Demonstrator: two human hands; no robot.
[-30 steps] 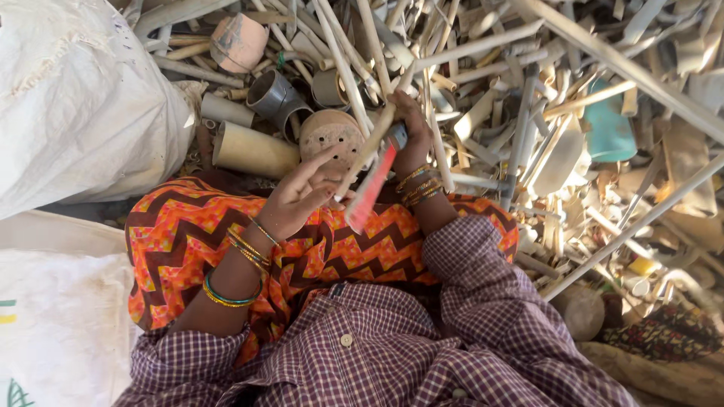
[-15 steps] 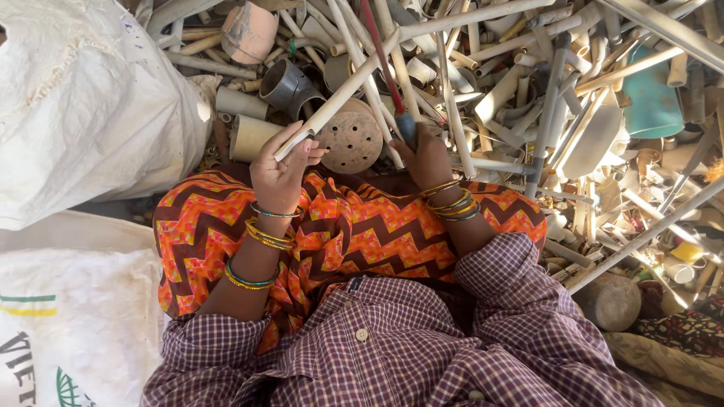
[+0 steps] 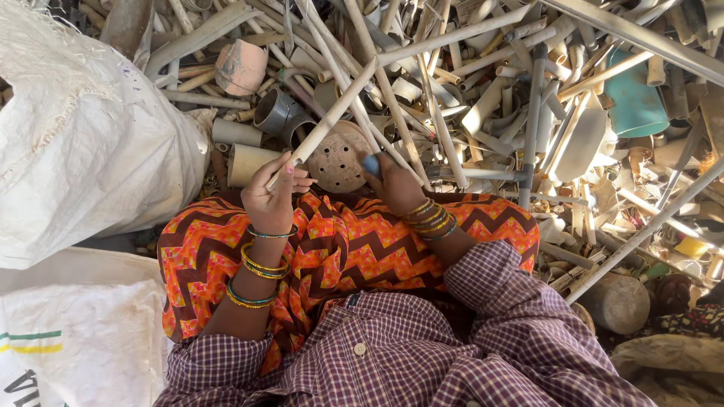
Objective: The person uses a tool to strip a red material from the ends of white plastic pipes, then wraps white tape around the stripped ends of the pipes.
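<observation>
While my left hand [image 3: 270,197] is closed around the near end of a long pale pipe [image 3: 332,119], the rest of that pipe slants up and to the right over the scrap pile. I judge it light and stiff, a thin plastic tube with a dusty, fairly dry skin that should not slip; held only at its end it will lever against the wrist, so a grip further up toward its middle would steady it better. Its far end lies among other tubes and may snag.

Left of that hand bulges a big white woven sack [image 3: 83,143], with a second sack [image 3: 68,339] flat beneath it. Just beyond my fingers sit short grey pipe couplings [image 3: 275,113] and a round perforated disc [image 3: 339,157], touching the pipe's underside as far as I can tell.

My right hand [image 3: 396,185] is shut on a small blue-handled tool [image 3: 371,163]; its working end is hidden. The hands are near each other but apart, above my lap in orange zigzag cloth [image 3: 339,241].

Rightward, the ground is buried under a tangle of pale pipe offcuts [image 3: 528,113], a teal container [image 3: 633,98] and a long grey bar [image 3: 641,230]. Space is tight.
</observation>
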